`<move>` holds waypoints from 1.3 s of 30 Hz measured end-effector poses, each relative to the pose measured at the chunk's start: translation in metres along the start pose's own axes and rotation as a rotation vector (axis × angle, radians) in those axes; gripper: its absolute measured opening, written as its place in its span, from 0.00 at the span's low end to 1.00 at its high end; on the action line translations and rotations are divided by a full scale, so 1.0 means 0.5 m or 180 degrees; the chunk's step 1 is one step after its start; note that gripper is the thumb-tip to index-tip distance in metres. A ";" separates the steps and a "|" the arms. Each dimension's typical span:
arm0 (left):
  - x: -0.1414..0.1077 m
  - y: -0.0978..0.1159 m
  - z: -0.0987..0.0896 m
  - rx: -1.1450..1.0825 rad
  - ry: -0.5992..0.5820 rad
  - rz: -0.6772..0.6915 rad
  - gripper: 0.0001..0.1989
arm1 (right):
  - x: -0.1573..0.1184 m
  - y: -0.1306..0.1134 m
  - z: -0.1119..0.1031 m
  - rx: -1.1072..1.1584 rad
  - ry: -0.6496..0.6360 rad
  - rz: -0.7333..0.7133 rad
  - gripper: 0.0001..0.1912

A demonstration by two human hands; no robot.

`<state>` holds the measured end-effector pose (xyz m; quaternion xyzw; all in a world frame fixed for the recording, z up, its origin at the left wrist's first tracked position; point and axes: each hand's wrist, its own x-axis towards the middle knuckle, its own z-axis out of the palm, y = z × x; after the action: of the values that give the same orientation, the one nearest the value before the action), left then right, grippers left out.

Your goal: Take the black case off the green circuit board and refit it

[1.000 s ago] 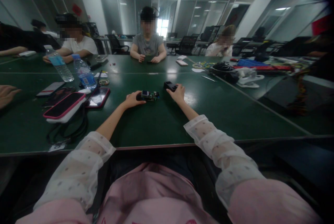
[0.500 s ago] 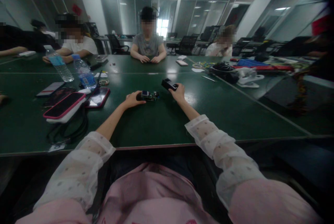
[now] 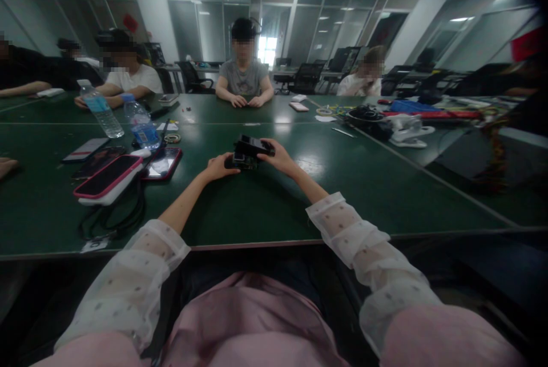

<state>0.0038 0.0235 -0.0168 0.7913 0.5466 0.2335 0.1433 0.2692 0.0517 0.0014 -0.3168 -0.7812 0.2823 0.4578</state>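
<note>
In front of me, over the green table [image 3: 257, 213], my left hand [image 3: 219, 168] grips a small circuit board [image 3: 245, 165] by its left end. Part of the board is hidden by the fingers and by the black piece above it. My right hand [image 3: 278, 158] is closed on a black plastic case cover [image 3: 252, 145] with openings in its face. The cover is tilted and lies over the upper part of the board. From this angle I cannot tell whether the two pieces touch.
Left of my hands are two water bottles [image 3: 142, 126], several phones [image 3: 109, 176] and a black cord [image 3: 128, 218]. A pen [image 3: 343, 133], black cables [image 3: 367, 120] and a white device [image 3: 409, 130] lie to the right. Across the table sits a person in grey [image 3: 244, 79].
My right hand has moved left with the black case cover, from beside the circuit board to over it. My left hand has stayed nearly in place, holding the board.
</note>
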 end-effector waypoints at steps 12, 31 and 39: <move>-0.006 0.006 -0.001 -0.0160 0.0118 -0.0060 0.42 | -0.012 0.035 0.016 -0.0519 -0.0461 -0.0235 0.32; -0.003 0.008 -0.002 0.0056 0.0038 -0.0083 0.39 | -0.024 0.045 0.024 -0.0524 -0.0668 -0.0141 0.38; -0.005 0.011 -0.002 0.0024 0.0044 -0.0136 0.38 | -0.024 0.041 0.023 -0.0432 -0.0652 -0.0011 0.37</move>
<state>0.0068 0.0190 -0.0136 0.7783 0.5653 0.2337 0.1416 0.2685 0.0539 -0.0251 -0.3152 -0.8418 0.2589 0.3536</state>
